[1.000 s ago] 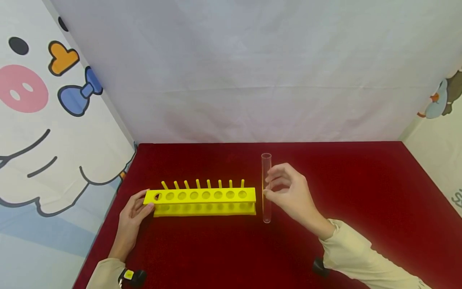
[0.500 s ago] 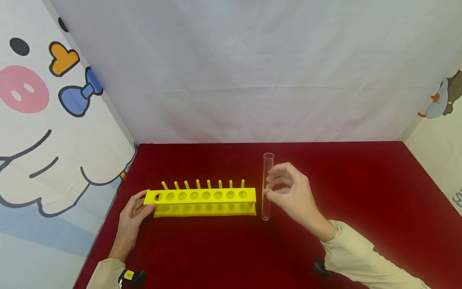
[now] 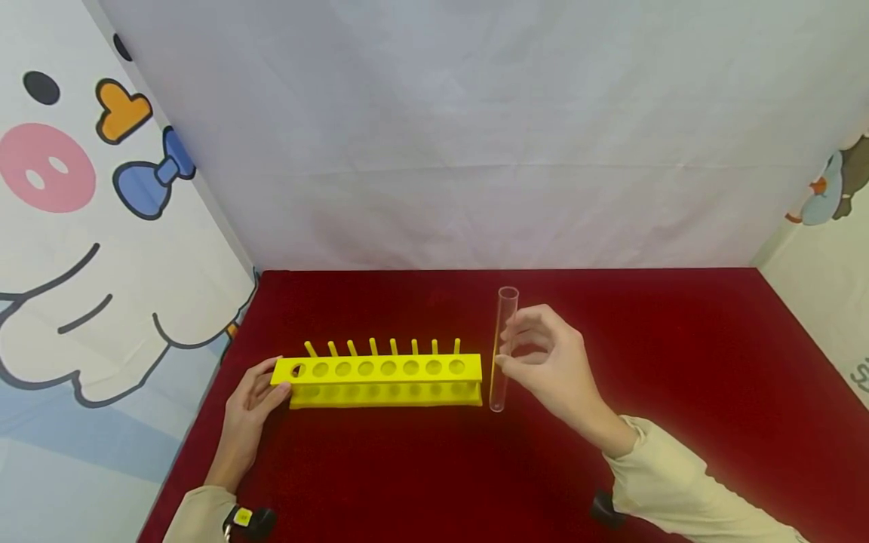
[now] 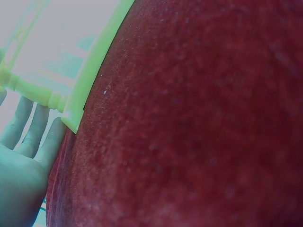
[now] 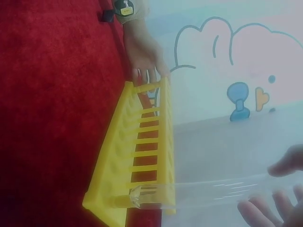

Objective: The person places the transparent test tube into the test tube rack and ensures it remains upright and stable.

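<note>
A yellow test tube rack [image 3: 377,381] with a row of holes and several pegs behind them stands on the red tablecloth. My left hand [image 3: 246,422] holds its left end, thumb at the front corner and fingers behind; in the left wrist view the fingers lie against the rack's end [image 4: 97,56]. Just off the right end, my right hand [image 3: 553,366] pinches a clear glass test tube [image 3: 499,388] between thumb and fingertips. The tube leans slightly, its rounded bottom toward the rack. In the right wrist view the tube [image 5: 203,193] overlaps the rack's near end.
A red cloth [image 3: 407,475] covers the table. A white curtain [image 3: 475,151] hangs along the back, and a cartoon-printed panel [image 3: 68,302] stands at the left. A dark cable [image 3: 255,283] runs along the table's back left edge.
The test tube has tilted, its top shifting slightly right and its bottom left and up toward the rack. The left hand and the rack stay in place.
</note>
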{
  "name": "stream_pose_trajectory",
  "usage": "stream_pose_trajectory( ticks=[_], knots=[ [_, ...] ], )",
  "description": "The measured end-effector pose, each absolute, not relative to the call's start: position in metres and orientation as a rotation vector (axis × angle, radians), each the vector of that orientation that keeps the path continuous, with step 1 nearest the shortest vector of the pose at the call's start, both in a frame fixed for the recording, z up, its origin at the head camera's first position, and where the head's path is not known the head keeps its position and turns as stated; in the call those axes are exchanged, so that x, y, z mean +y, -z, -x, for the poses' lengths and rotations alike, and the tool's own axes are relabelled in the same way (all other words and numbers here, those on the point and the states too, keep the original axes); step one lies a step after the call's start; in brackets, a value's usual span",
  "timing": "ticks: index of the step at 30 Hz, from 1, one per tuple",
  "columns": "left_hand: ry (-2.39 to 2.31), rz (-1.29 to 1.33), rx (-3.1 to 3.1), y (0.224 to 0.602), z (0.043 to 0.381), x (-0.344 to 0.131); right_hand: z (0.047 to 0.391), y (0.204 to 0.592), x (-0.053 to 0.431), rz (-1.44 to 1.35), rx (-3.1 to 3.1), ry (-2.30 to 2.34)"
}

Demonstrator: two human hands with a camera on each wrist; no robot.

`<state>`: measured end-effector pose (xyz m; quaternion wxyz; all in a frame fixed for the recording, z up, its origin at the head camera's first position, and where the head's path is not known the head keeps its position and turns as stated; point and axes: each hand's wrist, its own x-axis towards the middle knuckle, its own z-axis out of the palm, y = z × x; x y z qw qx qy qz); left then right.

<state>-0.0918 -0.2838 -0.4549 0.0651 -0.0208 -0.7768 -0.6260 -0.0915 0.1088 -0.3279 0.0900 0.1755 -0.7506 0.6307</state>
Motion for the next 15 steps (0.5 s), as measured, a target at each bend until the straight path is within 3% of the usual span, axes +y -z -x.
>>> stream_pose_trajectory(
  ticks=[15],
  knots=[
    [1.870, 0.064, -2.365, 0.4532, 0.0911, -0.2827, 0.0905, 0.3214, 0.1084, -0.525, -2.209, -1.867]
  ],
)
